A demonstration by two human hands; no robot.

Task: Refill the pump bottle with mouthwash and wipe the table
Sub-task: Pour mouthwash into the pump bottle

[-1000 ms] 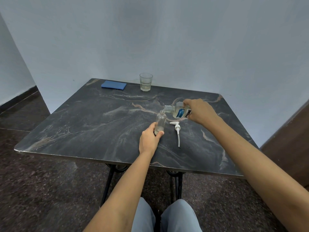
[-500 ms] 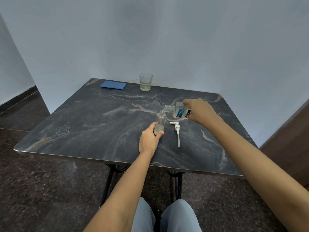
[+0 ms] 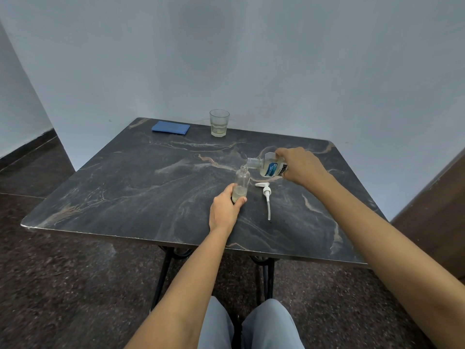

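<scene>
A small clear pump bottle (image 3: 242, 179) stands upright on the dark marble table (image 3: 141, 187), with a little pale liquid at its bottom. My left hand (image 3: 225, 210) grips its lower part. My right hand (image 3: 300, 168) holds the mouthwash bottle (image 3: 266, 167) tipped on its side, its open neck just above the small bottle's mouth. The white pump head (image 3: 266, 197) with its long tube lies flat on the table just right of the pump bottle. A folded blue cloth (image 3: 170, 127) lies at the table's far left corner.
A drinking glass (image 3: 219, 122) with some pale liquid stands at the back edge near the wall. Walls close off the far and right sides. My knees (image 3: 251, 326) are under the table's near edge.
Both hands and both bottles stay almost still. The mouthwash bottle remains tipped over the pump bottle's mouth, and the liquid level in the small bottle looks slightly higher.
</scene>
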